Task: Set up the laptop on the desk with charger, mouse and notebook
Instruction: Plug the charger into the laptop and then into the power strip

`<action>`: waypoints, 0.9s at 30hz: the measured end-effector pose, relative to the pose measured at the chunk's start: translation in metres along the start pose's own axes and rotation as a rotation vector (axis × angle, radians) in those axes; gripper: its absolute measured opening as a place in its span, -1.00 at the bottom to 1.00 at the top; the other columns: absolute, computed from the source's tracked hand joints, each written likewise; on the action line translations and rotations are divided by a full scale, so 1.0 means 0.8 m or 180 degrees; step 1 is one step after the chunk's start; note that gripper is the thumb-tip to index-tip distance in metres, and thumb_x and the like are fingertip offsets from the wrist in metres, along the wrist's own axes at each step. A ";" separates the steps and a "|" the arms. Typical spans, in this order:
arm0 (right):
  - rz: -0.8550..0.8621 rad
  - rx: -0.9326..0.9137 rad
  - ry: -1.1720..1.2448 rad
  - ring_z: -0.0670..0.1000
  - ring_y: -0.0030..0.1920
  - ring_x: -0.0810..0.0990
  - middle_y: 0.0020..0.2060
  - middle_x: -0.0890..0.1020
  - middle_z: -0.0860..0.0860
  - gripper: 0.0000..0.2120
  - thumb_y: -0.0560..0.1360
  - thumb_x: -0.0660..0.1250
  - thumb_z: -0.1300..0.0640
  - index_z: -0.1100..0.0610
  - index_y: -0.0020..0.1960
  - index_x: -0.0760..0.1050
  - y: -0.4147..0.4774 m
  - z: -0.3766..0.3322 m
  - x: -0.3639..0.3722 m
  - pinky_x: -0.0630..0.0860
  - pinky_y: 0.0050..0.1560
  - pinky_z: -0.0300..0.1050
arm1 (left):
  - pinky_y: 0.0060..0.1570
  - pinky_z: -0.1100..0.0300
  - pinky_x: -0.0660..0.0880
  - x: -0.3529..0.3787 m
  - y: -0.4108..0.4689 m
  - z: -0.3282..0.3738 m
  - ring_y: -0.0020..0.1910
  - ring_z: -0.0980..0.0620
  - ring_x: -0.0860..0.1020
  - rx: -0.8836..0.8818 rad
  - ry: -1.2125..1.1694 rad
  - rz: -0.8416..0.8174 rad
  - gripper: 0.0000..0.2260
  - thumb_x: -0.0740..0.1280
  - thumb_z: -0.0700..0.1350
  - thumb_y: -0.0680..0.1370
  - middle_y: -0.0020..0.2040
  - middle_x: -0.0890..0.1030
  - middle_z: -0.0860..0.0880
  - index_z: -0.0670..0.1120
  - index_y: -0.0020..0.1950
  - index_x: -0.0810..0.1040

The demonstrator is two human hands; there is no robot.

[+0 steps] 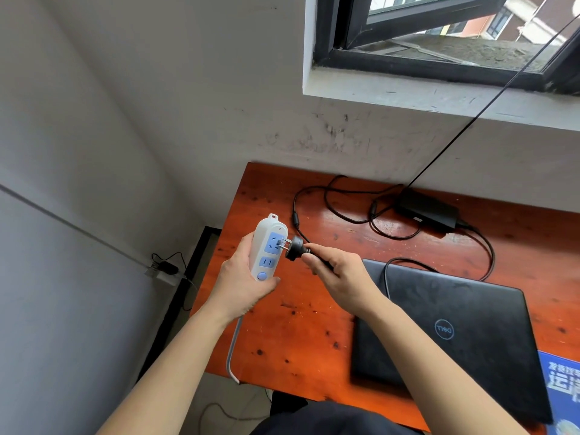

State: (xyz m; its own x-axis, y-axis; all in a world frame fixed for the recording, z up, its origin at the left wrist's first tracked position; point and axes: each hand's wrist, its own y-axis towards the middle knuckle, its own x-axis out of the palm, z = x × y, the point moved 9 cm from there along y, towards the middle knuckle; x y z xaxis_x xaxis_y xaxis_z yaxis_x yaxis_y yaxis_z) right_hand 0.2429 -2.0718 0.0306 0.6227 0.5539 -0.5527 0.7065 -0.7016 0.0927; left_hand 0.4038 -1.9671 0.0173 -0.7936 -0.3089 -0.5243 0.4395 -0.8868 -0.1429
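Observation:
My left hand (243, 279) grips a white power strip (266, 246) with blue sockets, held upright above the desk's left edge. My right hand (337, 274) pinches the charger's black plug (295, 248), whose metal prongs touch the strip's upper socket. The charger brick (426, 208) lies at the back of the orange wooden desk (282, 324), its black cable looping across the desk. A closed black laptop (455, 334) lies flat on the right side. At the right edge a blue printed notebook (561, 381) peeks out from under the laptop's corner.
The white wall and a window sill (439, 98) stand just behind the desk. A thin black line (489, 98) runs from the charger area up to the window. Left of the desk, on the floor, lie an adapter and wires (164, 268). The strip's grey cord (233, 350) hangs off the desk's front left.

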 end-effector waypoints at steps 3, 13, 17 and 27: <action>0.0012 -0.0010 0.0016 -0.18 -0.26 0.53 -0.34 0.54 -0.18 -0.70 0.63 0.20 -0.15 -0.10 0.25 0.57 0.000 -0.001 -0.001 0.41 -0.25 -0.29 | -0.21 0.43 0.55 0.002 -0.001 0.000 0.05 0.18 0.58 -0.0019 0.0033 0.0022 -0.30 0.59 -0.07 0.40 0.12 0.54 0.22 0.18 0.42 0.30; -0.0096 -0.0018 -0.0431 -0.07 -0.20 0.55 -0.25 0.63 -0.02 -0.70 0.63 0.17 -0.16 -0.03 0.16 0.56 -0.002 -0.014 -0.002 0.50 -0.17 -0.05 | -0.21 0.49 0.52 0.000 -0.003 0.000 0.03 0.34 0.54 -0.0020 0.0242 -0.0029 -0.23 0.56 -0.08 0.42 0.07 0.55 0.25 0.29 0.46 0.20; -0.0308 -0.0066 -0.0817 -0.02 -0.25 0.51 -0.30 0.56 0.00 -0.72 0.67 0.20 -0.07 0.08 0.11 0.59 0.001 -0.024 -0.002 0.49 -0.19 0.03 | -0.20 0.56 0.47 0.003 -0.005 0.000 0.03 0.20 0.57 -0.0004 0.0345 -0.0128 -0.20 0.52 -0.10 0.43 0.13 0.54 0.21 0.28 0.51 0.15; -0.0426 -0.0141 -0.1228 0.12 -0.26 0.49 -0.29 0.50 0.04 -0.71 0.68 0.20 -0.02 0.17 -0.01 0.55 0.010 -0.057 -0.001 0.45 -0.23 0.08 | -0.11 0.54 0.42 0.005 -0.012 0.002 0.18 0.06 0.51 -0.0113 0.0087 -0.0058 -0.23 0.43 -0.23 0.46 0.25 0.51 0.17 0.24 0.53 0.17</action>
State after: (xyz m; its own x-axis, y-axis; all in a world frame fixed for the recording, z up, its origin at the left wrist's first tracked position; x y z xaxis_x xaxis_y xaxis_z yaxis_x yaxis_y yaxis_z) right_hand 0.2629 -2.0576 0.0696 0.3585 0.4243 -0.8315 0.7917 -0.6102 0.0300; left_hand 0.3958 -1.9600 0.0178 -0.7900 -0.2829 -0.5439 0.4402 -0.8793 -0.1820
